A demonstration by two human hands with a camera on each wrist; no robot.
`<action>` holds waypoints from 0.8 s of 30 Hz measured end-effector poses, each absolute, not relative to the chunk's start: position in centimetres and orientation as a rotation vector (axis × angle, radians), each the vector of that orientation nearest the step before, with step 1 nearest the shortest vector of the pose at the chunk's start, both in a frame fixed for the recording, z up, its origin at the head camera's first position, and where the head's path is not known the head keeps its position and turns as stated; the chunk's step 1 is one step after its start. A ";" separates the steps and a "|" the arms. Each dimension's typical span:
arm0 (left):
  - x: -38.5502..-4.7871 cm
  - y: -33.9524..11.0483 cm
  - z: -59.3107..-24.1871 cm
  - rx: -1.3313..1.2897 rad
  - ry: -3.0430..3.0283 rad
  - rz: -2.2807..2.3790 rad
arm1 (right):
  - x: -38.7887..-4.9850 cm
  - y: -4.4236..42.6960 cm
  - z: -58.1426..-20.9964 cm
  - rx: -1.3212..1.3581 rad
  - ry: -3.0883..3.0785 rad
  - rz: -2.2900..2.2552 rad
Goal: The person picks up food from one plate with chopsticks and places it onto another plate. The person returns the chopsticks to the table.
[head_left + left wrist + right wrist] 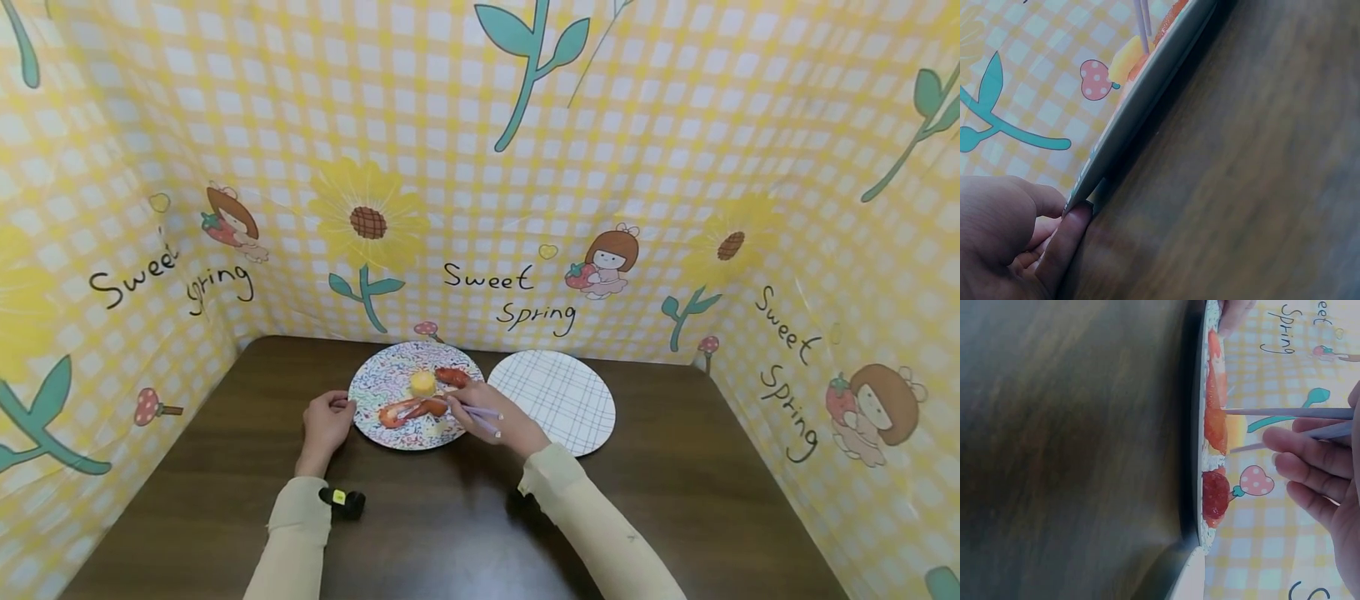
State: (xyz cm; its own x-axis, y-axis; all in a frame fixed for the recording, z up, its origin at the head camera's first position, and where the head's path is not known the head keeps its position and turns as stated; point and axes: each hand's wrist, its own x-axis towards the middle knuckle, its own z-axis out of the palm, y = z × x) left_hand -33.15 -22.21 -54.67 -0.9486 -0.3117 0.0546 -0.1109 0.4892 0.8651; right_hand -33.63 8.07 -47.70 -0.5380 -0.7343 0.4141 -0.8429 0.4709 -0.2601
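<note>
My left hand (327, 425) pinches the left rim of a round, colour-speckled plate (375, 372) between thumb and fingers; the left wrist view shows this edge-on. In my right hand (504, 419) I hold pale purple chopsticks (1297, 413) over the plate's right side. Their tips reach down to an orange-red, shrimp-like food piece (1215, 425); whether they grip it I cannot tell. A yellow round piece (423, 382) sits near the plate's middle, behind the shrimp-like piece. Close to the right hand lies a dark red piece (452, 377), partly hidden by the fingers in the head view.
A white plate with a blue grid (558, 392) stands right beside the speckled one, partly behind my right forearm. Both are on a dark brown wooden table (420, 525). Yellow-checked cloth (465, 192) walls enclose the table's back and sides.
</note>
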 end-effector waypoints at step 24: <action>-33.3 -22.3 -54.8 0.361 -2.544 -1.443 | -30.2 11.7 -43.3 1.111 -2.260 0.780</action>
State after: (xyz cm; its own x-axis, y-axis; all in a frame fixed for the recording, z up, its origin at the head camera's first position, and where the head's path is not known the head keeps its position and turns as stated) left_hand -33.32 -22.26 -54.80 -0.9515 -0.3038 0.0477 -0.1149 0.4952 0.8612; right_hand -30.20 11.74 -43.34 -0.5419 -0.5342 0.6489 -0.8207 0.5028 -0.2715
